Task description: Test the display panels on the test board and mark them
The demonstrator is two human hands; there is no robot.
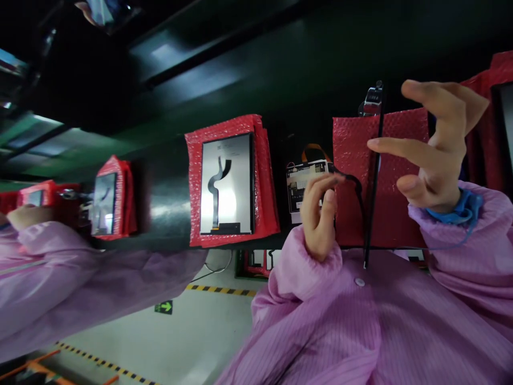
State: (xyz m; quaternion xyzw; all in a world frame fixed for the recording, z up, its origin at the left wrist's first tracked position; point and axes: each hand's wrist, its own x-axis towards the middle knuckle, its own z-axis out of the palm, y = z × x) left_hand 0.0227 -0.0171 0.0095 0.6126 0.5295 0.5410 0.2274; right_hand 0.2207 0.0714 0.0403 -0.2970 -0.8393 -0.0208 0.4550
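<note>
While the right hand (438, 155) spreads its fingers (436, 93) wide across the edge-on display panel (373, 182), whose long axis runs nearly upright in view, the left hand's (320, 214) fingers curl narrow beside its black flex cable (352, 184) (any grip there is hard to tell)

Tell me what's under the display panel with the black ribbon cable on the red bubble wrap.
The display panel rests on a red bubble-wrap sleeve, visible around its edges. The part of the sleeve directly beneath the panel is covered, so anything else there can't be seen.
</note>
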